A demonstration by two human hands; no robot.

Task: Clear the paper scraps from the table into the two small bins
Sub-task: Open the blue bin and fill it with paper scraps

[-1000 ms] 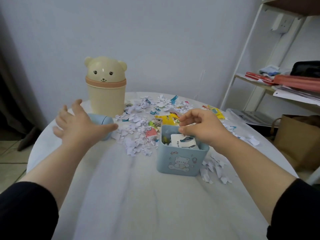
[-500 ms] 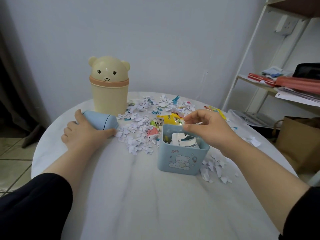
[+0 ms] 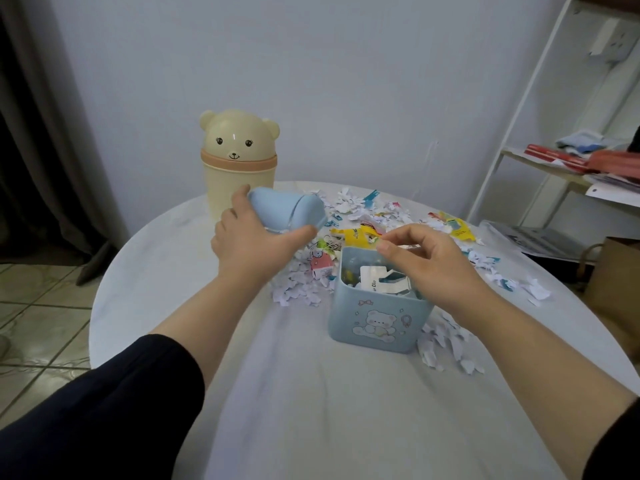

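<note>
Round white tabletop (image 3: 311,410) against a pale wall, with a dark curtain (image 3: 41,168) and floor tiles (image 3: 41,323) off its left edge and a white shelf unit (image 3: 540,157) past the right. Paper scraps (image 3: 360,206) litter the far half, plus a few just right of the blue bear-print bin (image 3: 377,320) mid-tabletop. The beige bear bin (image 3: 239,168) sits at the far-left edge. Left hand (image 3: 252,247) grips the blue lid (image 3: 287,211), lifted off the tabletop. Right hand (image 3: 433,265) hovers over the blue bin, fingers (image 3: 398,237) curled, can't tell if they're pinching anything. A card (image 3: 372,280) inside reads "Clip".

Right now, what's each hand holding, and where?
Left hand grips the blue lid around its middle. Right hand, over the blue bin: cannot tell.
</note>
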